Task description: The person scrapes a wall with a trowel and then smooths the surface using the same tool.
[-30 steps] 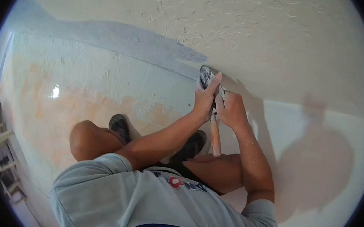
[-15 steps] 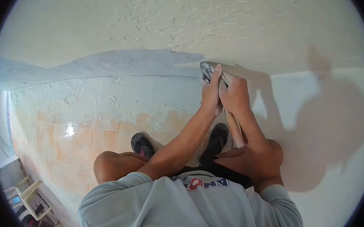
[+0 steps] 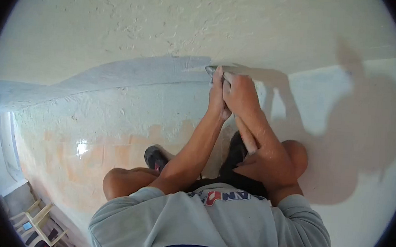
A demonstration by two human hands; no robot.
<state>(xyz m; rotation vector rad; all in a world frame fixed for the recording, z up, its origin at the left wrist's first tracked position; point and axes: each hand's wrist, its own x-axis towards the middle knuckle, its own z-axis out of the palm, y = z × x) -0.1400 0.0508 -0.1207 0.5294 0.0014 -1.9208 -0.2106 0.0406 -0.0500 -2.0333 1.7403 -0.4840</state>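
Note:
Both of my hands are together on one wooden-handled tool with a dark, blade-like head [image 3: 209, 71], whose exact kind I cannot make out. My left hand [image 3: 217, 93] is closed close behind the head, its thumb lying along it. Just to the right, my right hand [image 3: 241, 95] wraps round the upper handle. The rest of the wooden handle [image 3: 246, 135] slants down past my right forearm. The head's tip is at the low part of the wall [image 3: 168, 22], by the right end of a scraped grey band [image 3: 137, 67].
Rough, bubbled coating covers the wall above the band. Below it lies a dusty floor [image 3: 139, 103] with orange tile patches. My shoes [image 3: 155, 158] stand close under the hands. A pale plastic chair [image 3: 39, 220] is at lower left; another pale wall [image 3: 360, 102] rises at right.
My hands and the tool have shifted a little left in view, and the whole scene has moved slightly with the camera. The grip stays the same.

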